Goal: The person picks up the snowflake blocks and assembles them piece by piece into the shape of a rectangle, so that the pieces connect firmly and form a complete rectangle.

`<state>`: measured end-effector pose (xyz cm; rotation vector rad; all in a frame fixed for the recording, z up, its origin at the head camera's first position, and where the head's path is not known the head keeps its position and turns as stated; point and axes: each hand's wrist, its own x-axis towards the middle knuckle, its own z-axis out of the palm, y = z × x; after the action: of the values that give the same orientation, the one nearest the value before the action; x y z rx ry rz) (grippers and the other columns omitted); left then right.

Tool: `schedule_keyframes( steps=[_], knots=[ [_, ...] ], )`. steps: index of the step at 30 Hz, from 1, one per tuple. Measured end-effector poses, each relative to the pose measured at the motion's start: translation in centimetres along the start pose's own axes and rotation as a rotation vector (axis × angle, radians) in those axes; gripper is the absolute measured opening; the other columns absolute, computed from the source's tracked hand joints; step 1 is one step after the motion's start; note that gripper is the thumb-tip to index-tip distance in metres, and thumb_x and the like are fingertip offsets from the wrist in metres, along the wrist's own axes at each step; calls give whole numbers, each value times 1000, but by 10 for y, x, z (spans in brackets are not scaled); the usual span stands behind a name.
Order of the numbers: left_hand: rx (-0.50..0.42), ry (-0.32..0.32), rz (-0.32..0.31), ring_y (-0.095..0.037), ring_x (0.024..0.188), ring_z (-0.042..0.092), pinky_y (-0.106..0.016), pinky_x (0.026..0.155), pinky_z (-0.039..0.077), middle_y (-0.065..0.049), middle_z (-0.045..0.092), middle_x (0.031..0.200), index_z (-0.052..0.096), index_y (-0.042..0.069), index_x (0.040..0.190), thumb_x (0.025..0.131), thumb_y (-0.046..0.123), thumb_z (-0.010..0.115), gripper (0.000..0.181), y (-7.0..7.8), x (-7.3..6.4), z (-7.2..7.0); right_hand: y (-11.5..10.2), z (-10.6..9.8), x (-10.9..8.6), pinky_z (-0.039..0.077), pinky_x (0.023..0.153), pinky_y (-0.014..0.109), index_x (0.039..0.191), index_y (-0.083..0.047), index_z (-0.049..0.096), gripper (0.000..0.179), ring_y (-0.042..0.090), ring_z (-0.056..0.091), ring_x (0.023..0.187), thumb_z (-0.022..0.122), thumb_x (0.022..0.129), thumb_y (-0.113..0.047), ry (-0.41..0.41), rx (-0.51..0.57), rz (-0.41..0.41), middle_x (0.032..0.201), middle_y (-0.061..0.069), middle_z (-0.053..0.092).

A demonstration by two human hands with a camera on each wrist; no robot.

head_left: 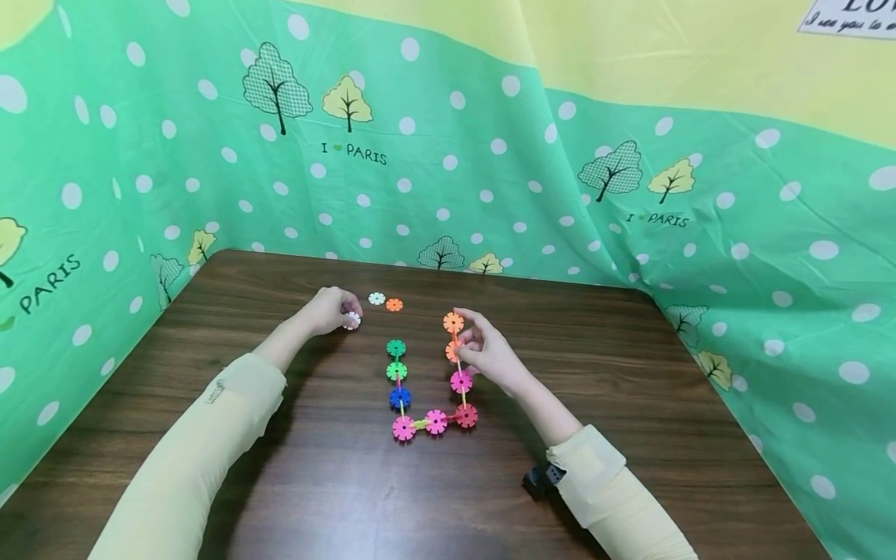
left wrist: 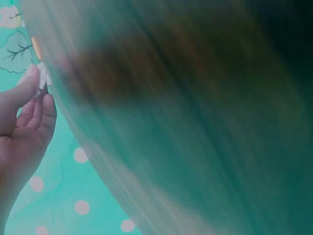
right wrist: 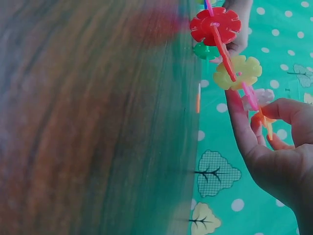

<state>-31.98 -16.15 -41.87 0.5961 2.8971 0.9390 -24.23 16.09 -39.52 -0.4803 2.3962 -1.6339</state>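
Observation:
In the head view, my left hand [head_left: 329, 311] pinches a white notched building disc [head_left: 353, 320] just over the table. The left wrist view also shows this white disc [left wrist: 42, 78] between thumb and fingertips. A U-shaped chain of interlocking flower-shaped discs [head_left: 435, 422] lies in front of me: green and blue on its left side, pink and red along the bottom, pink and orange up the right. My right hand [head_left: 488, 354] grips the chain's orange end. In the right wrist view, thumb and fingers hold an orange disc [right wrist: 266, 126], with white and yellow discs [right wrist: 238, 72] linked beside it.
A loose white disc [head_left: 376, 298] and a loose orange disc [head_left: 394, 305] lie on the dark wooden table [head_left: 315, 482] behind the chain. A small black object [head_left: 539, 482] is at the right sleeve. Green dotted cloth [head_left: 448, 179] hangs around the table's far and side edges.

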Motion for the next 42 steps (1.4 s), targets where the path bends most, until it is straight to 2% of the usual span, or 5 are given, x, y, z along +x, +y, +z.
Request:
schedule_keyframes(
  steps=[10,20,28,35,42],
  knots=[
    [-116,153,-5,-14,67,60,-29,64,47,-2,68,71,71,8,78,81,11,73,5,27,-4,-1,-2,1,2,54,55,34,142,-18,37,65,21,54,70,59,85,4,2,-39,-6,94,12,50],
    [-233,236,-16,-13,70,65,-26,59,51,-2,72,76,73,11,82,80,21,77,11,64,-9,2,-7,2,3,53,53,27,141,-18,38,65,15,53,67,60,84,4,17,-44,-27,94,11,51],
    [-315,290,29,-14,72,67,-27,63,55,-5,72,79,74,8,86,78,18,78,13,88,-15,9,-15,4,2,54,53,30,140,-18,40,65,14,55,69,60,84,6,20,-31,-49,94,13,52],
    [-305,333,70,-15,76,69,-32,71,56,-6,73,84,73,8,90,79,14,76,13,106,-19,17,-16,5,3,56,56,38,141,-17,40,65,13,56,69,62,84,5,35,-43,-62,93,13,53],
    [-294,401,146,-12,69,67,-28,66,56,-4,72,80,72,8,86,79,11,76,8,116,-19,28,-17,5,2,56,58,43,140,-16,41,65,14,57,68,60,82,7,40,-42,-81,91,11,52]
  ],
)
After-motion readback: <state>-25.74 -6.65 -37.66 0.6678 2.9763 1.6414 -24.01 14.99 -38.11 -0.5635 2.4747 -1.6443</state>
